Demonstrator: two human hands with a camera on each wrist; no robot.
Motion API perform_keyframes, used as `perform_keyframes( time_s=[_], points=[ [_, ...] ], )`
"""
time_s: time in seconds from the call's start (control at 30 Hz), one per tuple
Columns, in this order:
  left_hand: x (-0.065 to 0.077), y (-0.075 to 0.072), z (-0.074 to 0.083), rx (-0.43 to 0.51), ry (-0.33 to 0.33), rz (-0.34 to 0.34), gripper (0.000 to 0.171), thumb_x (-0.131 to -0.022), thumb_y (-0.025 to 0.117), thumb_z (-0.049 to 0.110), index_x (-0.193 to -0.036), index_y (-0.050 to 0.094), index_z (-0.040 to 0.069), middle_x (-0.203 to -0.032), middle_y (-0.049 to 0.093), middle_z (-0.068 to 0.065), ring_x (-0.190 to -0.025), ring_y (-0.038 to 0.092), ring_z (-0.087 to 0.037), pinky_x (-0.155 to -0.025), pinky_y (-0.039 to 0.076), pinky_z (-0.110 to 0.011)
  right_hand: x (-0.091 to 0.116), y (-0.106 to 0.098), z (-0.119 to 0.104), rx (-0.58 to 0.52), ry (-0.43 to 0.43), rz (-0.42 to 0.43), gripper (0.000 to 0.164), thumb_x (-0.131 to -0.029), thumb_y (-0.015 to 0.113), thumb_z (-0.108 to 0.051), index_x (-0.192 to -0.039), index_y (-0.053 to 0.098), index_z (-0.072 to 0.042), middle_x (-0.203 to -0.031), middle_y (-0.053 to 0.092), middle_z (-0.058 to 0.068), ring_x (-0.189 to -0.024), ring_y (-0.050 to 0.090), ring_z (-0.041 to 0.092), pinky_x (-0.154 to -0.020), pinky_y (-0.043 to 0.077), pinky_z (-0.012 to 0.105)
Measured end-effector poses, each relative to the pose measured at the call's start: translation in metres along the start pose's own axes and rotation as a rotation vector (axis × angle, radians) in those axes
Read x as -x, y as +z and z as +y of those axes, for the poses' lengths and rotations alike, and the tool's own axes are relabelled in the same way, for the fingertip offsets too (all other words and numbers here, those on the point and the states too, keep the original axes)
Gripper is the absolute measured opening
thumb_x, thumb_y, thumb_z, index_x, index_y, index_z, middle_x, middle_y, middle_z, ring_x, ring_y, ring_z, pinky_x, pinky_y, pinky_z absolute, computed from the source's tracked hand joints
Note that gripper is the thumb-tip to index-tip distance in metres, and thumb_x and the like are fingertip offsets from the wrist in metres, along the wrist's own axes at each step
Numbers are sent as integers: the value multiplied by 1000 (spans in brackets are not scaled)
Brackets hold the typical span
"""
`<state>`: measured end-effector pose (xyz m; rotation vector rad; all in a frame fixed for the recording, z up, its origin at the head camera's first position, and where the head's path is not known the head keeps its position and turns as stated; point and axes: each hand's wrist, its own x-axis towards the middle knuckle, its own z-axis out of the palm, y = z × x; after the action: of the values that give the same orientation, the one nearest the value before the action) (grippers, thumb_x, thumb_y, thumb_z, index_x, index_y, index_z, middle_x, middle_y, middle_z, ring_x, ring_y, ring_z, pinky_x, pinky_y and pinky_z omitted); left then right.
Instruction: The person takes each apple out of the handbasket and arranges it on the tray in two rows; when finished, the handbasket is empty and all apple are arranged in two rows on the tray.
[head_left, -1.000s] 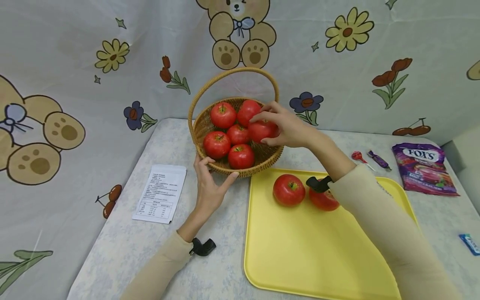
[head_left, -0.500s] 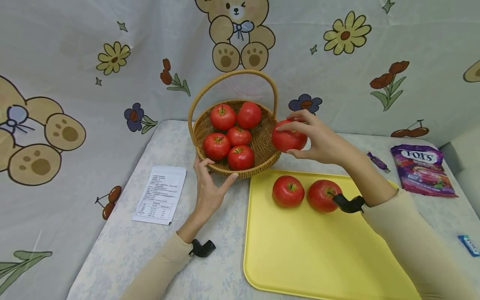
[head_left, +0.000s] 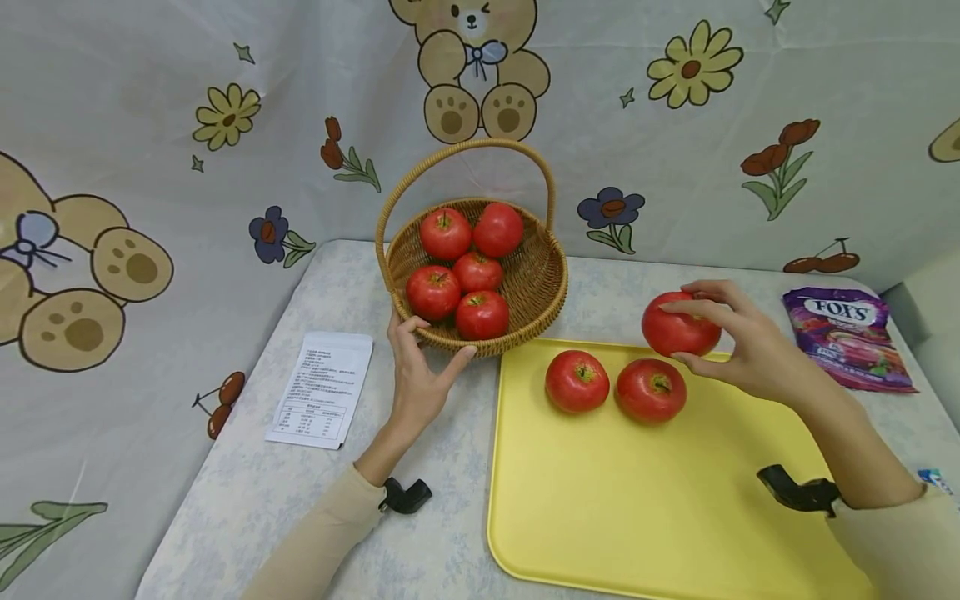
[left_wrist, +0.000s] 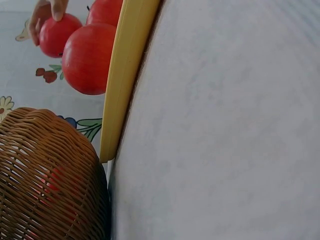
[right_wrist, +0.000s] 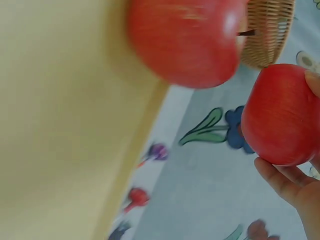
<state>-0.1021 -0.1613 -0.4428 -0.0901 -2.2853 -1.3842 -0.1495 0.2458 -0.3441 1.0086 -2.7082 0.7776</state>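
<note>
My right hand (head_left: 738,337) grips a red apple (head_left: 678,325) over the back edge of the yellow tray (head_left: 637,517); the right wrist view shows that apple (right_wrist: 282,115) between fingers and thumb. Two more red apples, one on the left (head_left: 577,382) and one on the right (head_left: 651,391), sit side by side near the tray's back. My left hand (head_left: 420,379) holds the near rim of the wicker basket (head_left: 536,287), thumb and fingers spread along it. Several red apples lie inside, among them a front one (head_left: 482,315). In the left wrist view the basket's woven side (left_wrist: 45,170) shows.
A purple candy bag (head_left: 847,337) lies at the back right. A white printed packet (head_left: 321,390) is left of the left hand, and a small blue wrapper (head_left: 933,479) lies at the right edge. Behind the table hangs a patterned cloth (head_left: 322,67).
My right hand has lifted an apple out of the basket's right side and carried it right, over the tray's back edge. The left hand stays on the basket rim.
</note>
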Motion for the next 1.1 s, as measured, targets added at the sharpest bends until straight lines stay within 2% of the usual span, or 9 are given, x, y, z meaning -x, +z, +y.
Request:
perform_keyframes(
  time_s=[0.07,0.13,0.27,0.37,0.43,0.5,0.73,0.87,1.1],
  points=[
    [1,0,0,5,-5,-3,67,-83,78,37,-120,32,6,-161,0,-16,-151,1,-31,-110,29,-58,17,1,7,-7,16,32,72,-60,87,9,-124,64,-14,-133,47,17,-120,41,9,-84,33,-1],
    [1,0,1,7,-7,-4,67,-83,78,37,-120,32,6,-161,0,-15,-151,1,-31,-109,30,-58,33,2,13,-5,53,52,74,-58,88,10,-124,65,-15,-133,48,16,-118,35,-2,-84,31,-4],
    [1,0,2,15,-7,-8,66,-84,78,35,-121,32,6,-162,-1,-15,-151,3,-31,-107,32,-58,61,6,22,-9,94,56,75,-56,89,10,-122,66,-15,-131,48,18,-119,35,-1,-83,30,-4],
    [2,-3,19,40,-18,-13,63,-85,78,26,-120,32,1,-160,-2,-23,-150,5,-38,-104,34,-61,75,11,28,-26,107,52,75,-56,88,11,-123,65,-14,-131,47,18,-119,35,-3,-83,32,-4],
    [2,-5,31,58,-28,-15,62,-85,78,20,-119,31,-2,-159,-2,-27,-149,5,-41,-104,33,-63,82,14,31,-36,110,54,75,-56,87,12,-123,65,-14,-130,46,17,-118,30,-12,-84,32,-4],
    [2,-7,43,72,-41,-17,61,-85,77,15,-118,31,-5,-157,-2,-31,-148,5,-44,-103,33,-65,88,18,33,-45,112,53,75,-56,87,13,-123,65,-14,-130,46,16,-120,29,-13,-85,31,-4],
    [2,-6,35,49,-40,-18,63,-86,76,22,-119,28,-2,-159,-2,-27,-148,6,-44,-102,32,-65,97,28,35,-45,95,60,76,-56,88,12,-123,65,-15,-129,49,15,-122,32,-9,-89,31,-3],
    [2,-7,35,61,-48,-15,63,-85,77,17,-119,30,-5,-158,-2,-29,-148,5,-43,-104,32,-65,96,30,35,-42,90,62,76,-56,88,12,-123,65,-14,-130,50,18,-123,32,-7,-89,30,-3],
    [1,1,7,34,-19,-2,67,-81,81,19,-120,31,-3,-159,-2,-26,-150,0,-38,-107,29,-64,96,34,36,-31,88,53,75,-57,88,11,-123,65,-14,-129,49,18,-121,35,-1,-91,27,-3]
  ],
)
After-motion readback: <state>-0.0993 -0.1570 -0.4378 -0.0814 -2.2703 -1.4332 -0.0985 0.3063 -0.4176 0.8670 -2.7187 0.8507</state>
